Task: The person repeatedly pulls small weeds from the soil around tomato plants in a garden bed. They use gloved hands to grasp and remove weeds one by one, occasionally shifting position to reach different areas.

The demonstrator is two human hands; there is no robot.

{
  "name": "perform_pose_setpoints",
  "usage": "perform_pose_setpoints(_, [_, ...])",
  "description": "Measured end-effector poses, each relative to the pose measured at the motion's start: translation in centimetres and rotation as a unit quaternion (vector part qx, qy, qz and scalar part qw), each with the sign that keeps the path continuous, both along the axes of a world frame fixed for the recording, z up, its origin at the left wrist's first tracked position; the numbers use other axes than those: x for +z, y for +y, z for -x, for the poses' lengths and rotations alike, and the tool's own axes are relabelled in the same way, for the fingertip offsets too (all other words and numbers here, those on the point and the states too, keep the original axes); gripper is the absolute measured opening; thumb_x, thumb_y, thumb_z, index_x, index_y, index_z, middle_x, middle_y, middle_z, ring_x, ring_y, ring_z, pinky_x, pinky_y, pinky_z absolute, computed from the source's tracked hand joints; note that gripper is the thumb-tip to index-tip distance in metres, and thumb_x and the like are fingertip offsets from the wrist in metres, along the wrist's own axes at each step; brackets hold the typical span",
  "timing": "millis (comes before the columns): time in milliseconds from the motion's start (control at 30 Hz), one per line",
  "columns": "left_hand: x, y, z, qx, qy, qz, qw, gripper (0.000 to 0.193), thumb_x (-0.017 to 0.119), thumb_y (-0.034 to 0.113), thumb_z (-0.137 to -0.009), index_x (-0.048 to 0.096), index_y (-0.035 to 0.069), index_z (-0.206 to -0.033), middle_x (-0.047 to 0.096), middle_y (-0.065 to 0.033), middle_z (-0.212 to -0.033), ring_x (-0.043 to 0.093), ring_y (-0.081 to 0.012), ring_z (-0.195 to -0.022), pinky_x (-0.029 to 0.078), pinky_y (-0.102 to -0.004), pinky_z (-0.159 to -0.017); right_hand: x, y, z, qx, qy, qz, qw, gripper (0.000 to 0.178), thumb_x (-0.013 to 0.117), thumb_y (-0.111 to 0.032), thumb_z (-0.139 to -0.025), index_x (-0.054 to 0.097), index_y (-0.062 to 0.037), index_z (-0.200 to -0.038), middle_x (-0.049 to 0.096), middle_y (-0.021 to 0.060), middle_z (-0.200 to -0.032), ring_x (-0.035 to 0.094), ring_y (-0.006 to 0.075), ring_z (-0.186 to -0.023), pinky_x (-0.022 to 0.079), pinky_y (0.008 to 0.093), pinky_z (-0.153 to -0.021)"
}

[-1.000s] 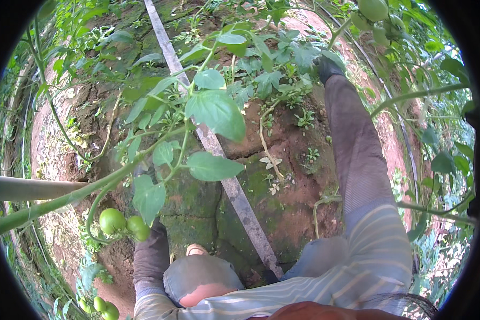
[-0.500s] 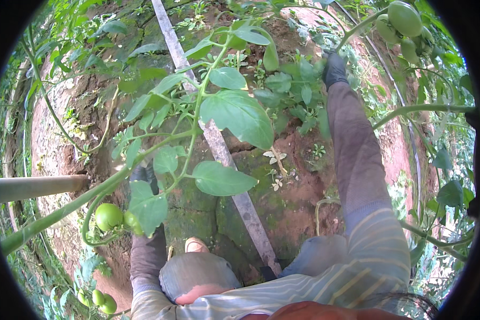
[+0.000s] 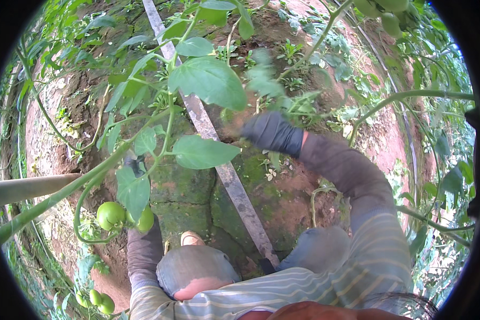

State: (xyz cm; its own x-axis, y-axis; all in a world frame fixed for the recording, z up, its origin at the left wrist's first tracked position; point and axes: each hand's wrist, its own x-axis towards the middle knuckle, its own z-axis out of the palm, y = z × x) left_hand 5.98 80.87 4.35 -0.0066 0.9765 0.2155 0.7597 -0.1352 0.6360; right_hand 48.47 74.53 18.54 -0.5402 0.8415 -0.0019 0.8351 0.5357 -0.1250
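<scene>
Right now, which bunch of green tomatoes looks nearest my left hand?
The pair overlapping your left sleeve in the picture, just below your left hand. The lower-left bunch and upper-right bunch appear farther away.

Smooth, rubbery-looking glove (image 3: 276, 134) — rough, matt soil (image 3: 269, 209).

Leafy shoots (image 3: 298, 105) are just beyond the right hand (image 3: 272, 133), with a tomato cluster (image 3: 392, 21) farther ahead and to its right. Left of that hand, a flat strip (image 3: 218, 144) runs along the ground (image 3: 184, 216) and back between the knees (image 3: 200, 266). The left hand (image 3: 136, 164) is farther left, past the strip, with a pole (image 3: 34, 188) on its outer side and two tomatoes (image 3: 112, 216) behind it, toward the body.
</scene>
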Motion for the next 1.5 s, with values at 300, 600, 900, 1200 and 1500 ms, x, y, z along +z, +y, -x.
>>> perform_pose_setpoints(300, [3.5,-0.3,-1.8,-0.039,-0.197,0.054,0.978,0.029,0.055,0.008,-0.093,0.055,0.001,-0.121,0.063,-0.0089,-0.113,0.058,-0.0166,-0.102,0.046,-0.0306,-0.089,2.7,4.9,-14.9,-0.181,-0.149,-0.118,0.965,0.019,0.047,-0.014,-0.085,0.065,-0.0086,-0.092,0.065,0.0138,-0.080,0.064,0.0312,-0.073,0.051,0.0388,-0.060])
perform_pose_setpoints(600, [4.9,-0.9,-2.3,-0.071,-0.165,-0.016,0.984,0.031,0.057,0.010,-0.092,0.054,0.001,-0.122,0.061,-0.0101,-0.112,0.056,-0.0160,-0.101,0.044,-0.0296,-0.089,-2.3,1.3,-12.2,-0.279,-0.161,0.002,0.947,0.020,0.054,-0.016,-0.077,0.067,-0.0023,-0.084,0.066,0.0205,-0.082,0.065,0.0376,-0.079,0.052,0.0454,-0.070])
perform_pose_setpoints(900, [3.4,-5.0,-1.6,-0.082,-0.231,0.042,0.969,0.028,0.057,0.007,-0.091,0.052,0.004,-0.118,0.060,-0.0048,-0.098,0.055,-0.0134,-0.087,0.046,-0.0261,-0.078,-15.5,-12.3,7.3,-0.232,0.033,0.306,0.923,0.034,0.055,-0.023,-0.080,0.061,-0.0018,-0.105,0.065,0.0236,-0.093,0.064,0.0386,-0.089,0.050,0.0460,-0.078])
perform_pose_setpoints(1200, [-1.2,-5.2,-3.8,-0.170,-0.032,0.140,0.975,0.037,0.066,0.021,-0.084,0.057,0.000,-0.113,0.061,-0.0191,-0.106,0.059,-0.0321,-0.097,0.046,-0.0392,-0.086,-15.5,-13.7,11.8,-0.299,-0.070,0.407,0.860,0.067,0.047,-0.020,-0.084,0.025,0.0036,-0.143,0.022,0.0380,-0.143,0.031,0.0541,-0.129,0.034,0.0498,-0.105])
perform_pose_setpoints(1500, [2.1,1.4,-2.8,-0.098,-0.044,0.157,0.982,0.059,0.059,0.004,-0.088,0.034,0.008,-0.142,0.054,-0.0128,-0.125,0.054,-0.0185,-0.098,0.048,-0.0302,-0.082,-16.8,-14.6,12.1,-0.304,-0.053,0.429,0.849,0.085,0.056,-0.025,-0.077,0.015,0.0040,-0.146,0.004,0.0445,-0.143,0.015,0.0593,-0.133,0.025,0.0604,-0.106])
